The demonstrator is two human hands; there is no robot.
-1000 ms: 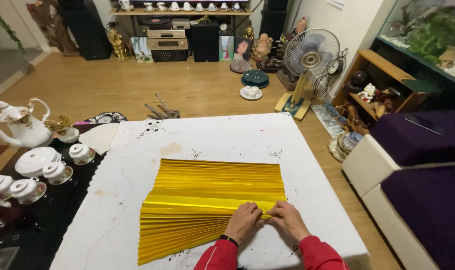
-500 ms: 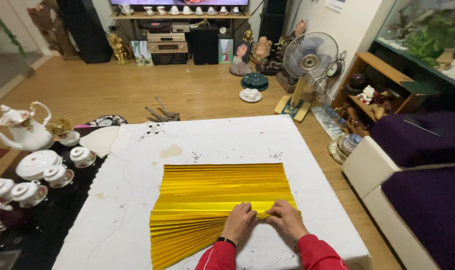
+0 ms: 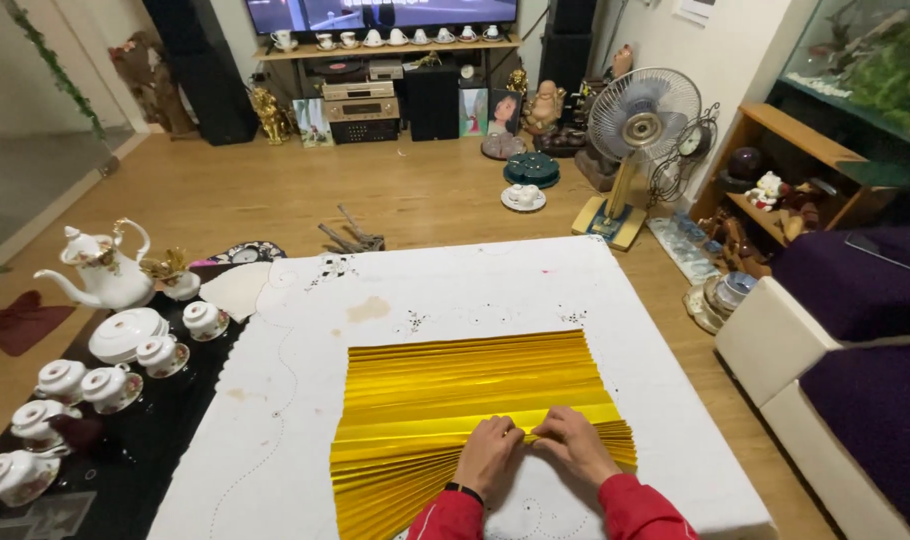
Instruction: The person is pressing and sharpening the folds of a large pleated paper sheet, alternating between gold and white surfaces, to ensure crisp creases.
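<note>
While the left hand [image 3: 490,455] and right hand [image 3: 573,445] pinch a pleat of the gold foil sheet [image 3: 465,400], it looks light, crease-prone, best gripped along folded edges.

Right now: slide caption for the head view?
Both hands, left hand and right hand, pinch pleated gold foil paper on a white tablecloth.

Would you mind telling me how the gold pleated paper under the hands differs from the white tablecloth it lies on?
The gold pleated paper is shiny and metallic; the white tablecloth is matte, with faint stains. The paper is creased into narrow accordion folds that fan out to the left; the tablecloth lies smooth. The paper covers only the near middle of the table; the tablecloth spreads well beyond it. Both lie flat on the table, and both hands, left hand and right hand, press on the paper.
</note>
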